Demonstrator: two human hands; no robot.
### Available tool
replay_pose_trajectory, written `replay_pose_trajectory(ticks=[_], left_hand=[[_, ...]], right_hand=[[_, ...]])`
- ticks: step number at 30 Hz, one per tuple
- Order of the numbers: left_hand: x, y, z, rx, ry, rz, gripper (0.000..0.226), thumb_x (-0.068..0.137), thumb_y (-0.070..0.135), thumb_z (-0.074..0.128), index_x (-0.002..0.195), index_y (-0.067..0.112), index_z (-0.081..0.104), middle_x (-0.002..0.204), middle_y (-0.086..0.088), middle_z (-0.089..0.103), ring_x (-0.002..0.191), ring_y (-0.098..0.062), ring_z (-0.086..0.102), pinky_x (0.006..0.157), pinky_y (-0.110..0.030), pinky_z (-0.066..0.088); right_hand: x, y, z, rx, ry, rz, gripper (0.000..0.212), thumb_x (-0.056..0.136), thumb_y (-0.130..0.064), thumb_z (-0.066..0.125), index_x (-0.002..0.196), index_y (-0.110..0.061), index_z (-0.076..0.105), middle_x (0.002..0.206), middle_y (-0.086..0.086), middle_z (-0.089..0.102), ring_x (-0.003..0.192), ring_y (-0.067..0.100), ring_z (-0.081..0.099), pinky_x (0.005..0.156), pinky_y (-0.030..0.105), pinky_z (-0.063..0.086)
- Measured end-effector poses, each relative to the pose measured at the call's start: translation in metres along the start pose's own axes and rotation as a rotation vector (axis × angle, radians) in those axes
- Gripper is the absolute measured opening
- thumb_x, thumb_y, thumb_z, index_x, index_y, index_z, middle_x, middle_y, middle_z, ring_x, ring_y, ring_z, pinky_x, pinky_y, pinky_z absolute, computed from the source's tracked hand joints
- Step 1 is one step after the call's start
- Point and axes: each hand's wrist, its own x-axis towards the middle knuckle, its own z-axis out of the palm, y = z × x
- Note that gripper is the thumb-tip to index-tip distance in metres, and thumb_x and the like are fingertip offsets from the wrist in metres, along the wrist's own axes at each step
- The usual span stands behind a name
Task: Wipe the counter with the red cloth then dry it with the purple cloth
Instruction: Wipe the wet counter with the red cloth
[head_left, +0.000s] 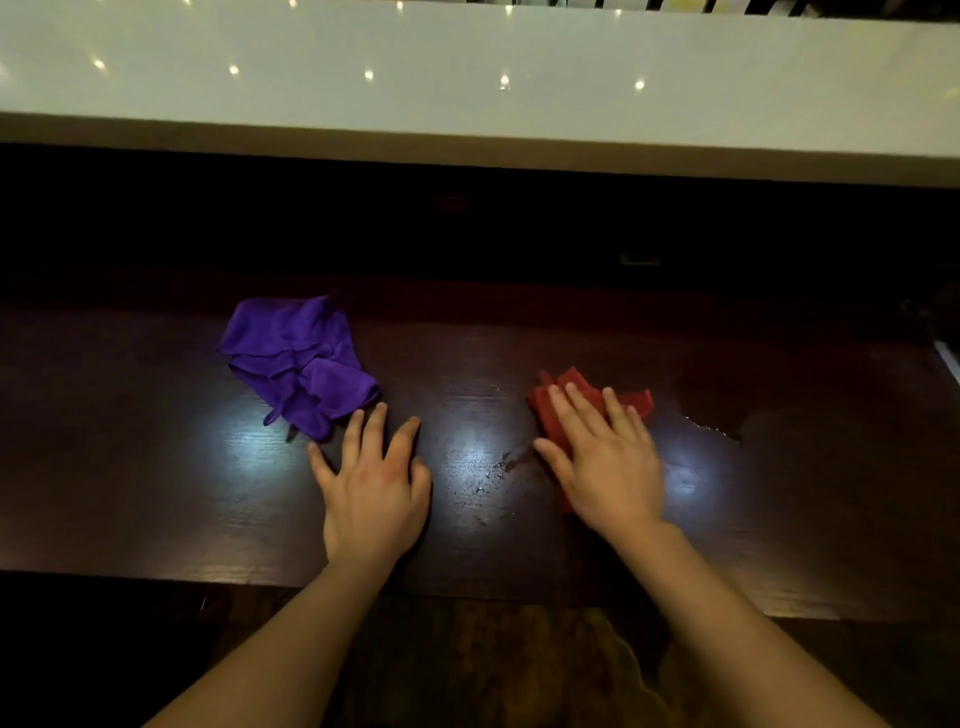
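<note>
A crumpled purple cloth (298, 364) lies on the dark wooden counter (156, 467), left of centre. My left hand (371, 478) rests flat on the counter just below and right of it, fingers spread, fingertips close to the cloth's edge and holding nothing. My right hand (605, 457) presses flat on a bunched red cloth (561, 395), which shows above and left of the fingers. Water drops (493, 467) glisten on the wood between my hands.
A wet patch (711, 410) spreads on the counter right of the red cloth. A raised white ledge (467, 78) runs across the back above a dark recess. The counter's front edge (208, 577) lies near my forearms.
</note>
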Motion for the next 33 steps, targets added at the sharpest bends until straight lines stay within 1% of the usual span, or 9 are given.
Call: replay_pose_trajectory(ticks=[4,6,9,12,18,21,25,29,33], left_hand=[[-0.001,0.001,-0.001,0.013,-0.013,-0.001,0.058,0.085,0.040,0.030,0.139,0.030,0.049,0.155,-0.007,0.038,0.147,-0.025,0.023,0.112,-0.068,0.010],[-0.001,-0.001,0.000,0.006,-0.013,-0.002,0.058,0.084,0.039,0.030,0.138,0.031,0.049,0.154,-0.007,0.038,0.147,-0.024,0.024,0.112,-0.068,0.010],[-0.001,-0.004,0.001,-0.007,-0.002,0.004,0.055,0.086,0.038,0.030,0.137,0.031,0.050,0.153,-0.007,0.040,0.146,-0.024,0.025,0.111,-0.068,0.011],[-0.001,-0.001,-0.001,-0.013,-0.010,0.002,0.053,0.087,0.038,0.033,0.136,0.030,0.050,0.153,-0.008,0.041,0.146,-0.025,0.026,0.110,-0.069,0.012],[-0.002,-0.003,-0.002,0.004,-0.050,-0.001,0.050,0.092,0.029,0.046,0.142,0.030,0.044,0.157,-0.006,0.033,0.149,-0.024,0.018,0.113,-0.067,0.008],[-0.005,-0.002,-0.001,0.014,-0.040,0.005,0.049,0.095,0.031,0.041,0.144,0.030,0.042,0.158,-0.006,0.033,0.149,-0.023,0.018,0.114,-0.066,0.007],[0.001,-0.001,0.000,0.010,-0.030,-0.006,0.053,0.089,0.036,0.033,0.140,0.030,0.048,0.155,-0.006,0.038,0.147,-0.024,0.023,0.112,-0.066,0.010],[0.000,-0.001,0.001,0.009,-0.023,-0.005,0.052,0.088,0.036,0.034,0.138,0.029,0.050,0.153,-0.008,0.040,0.146,-0.025,0.025,0.111,-0.067,0.011],[0.000,0.000,-0.002,0.023,-0.038,-0.004,0.053,0.089,0.038,0.032,0.138,0.030,0.049,0.154,-0.007,0.039,0.146,-0.025,0.024,0.112,-0.067,0.010]], right_hand=[[-0.045,-0.085,0.030,0.060,0.029,-0.343,0.059,0.092,-0.063,0.031,0.147,-0.041,0.029,0.156,-0.006,0.034,0.142,0.033,0.032,0.115,0.052,0.026],[-0.043,-0.077,0.032,0.059,0.005,-0.466,0.057,0.095,-0.060,0.031,0.148,-0.039,0.027,0.156,-0.007,0.035,0.142,0.028,0.033,0.115,0.050,0.028],[-0.003,-0.038,0.019,0.023,0.072,-0.239,0.055,0.099,-0.050,0.034,0.148,-0.028,0.033,0.153,-0.005,0.040,0.143,0.027,0.034,0.118,0.048,0.023],[0.027,-0.031,0.009,0.091,0.042,0.051,0.055,0.101,-0.046,0.028,0.153,-0.027,0.020,0.159,-0.006,0.026,0.148,0.028,0.020,0.121,0.044,0.015],[-0.055,-0.061,0.031,0.117,-0.005,-0.415,0.056,0.096,-0.047,0.038,0.149,-0.033,0.028,0.153,-0.007,0.040,0.141,0.025,0.037,0.114,0.045,0.032],[-0.007,-0.012,0.025,0.046,0.085,-0.154,0.053,0.097,-0.045,0.037,0.147,-0.026,0.036,0.149,-0.002,0.046,0.139,0.029,0.040,0.114,0.046,0.032],[0.104,0.008,0.002,0.083,0.021,0.154,0.055,0.101,-0.045,0.028,0.153,-0.030,0.016,0.159,-0.004,0.027,0.147,0.034,0.021,0.119,0.047,0.019],[0.107,-0.038,0.009,0.110,0.023,0.008,0.055,0.101,-0.044,0.031,0.152,-0.031,0.018,0.160,-0.005,0.027,0.147,0.033,0.020,0.120,0.047,0.017],[-0.009,-0.053,0.025,0.132,0.040,-0.283,0.056,0.097,-0.049,0.037,0.150,-0.032,0.027,0.154,-0.008,0.039,0.143,0.027,0.032,0.117,0.043,0.027]])
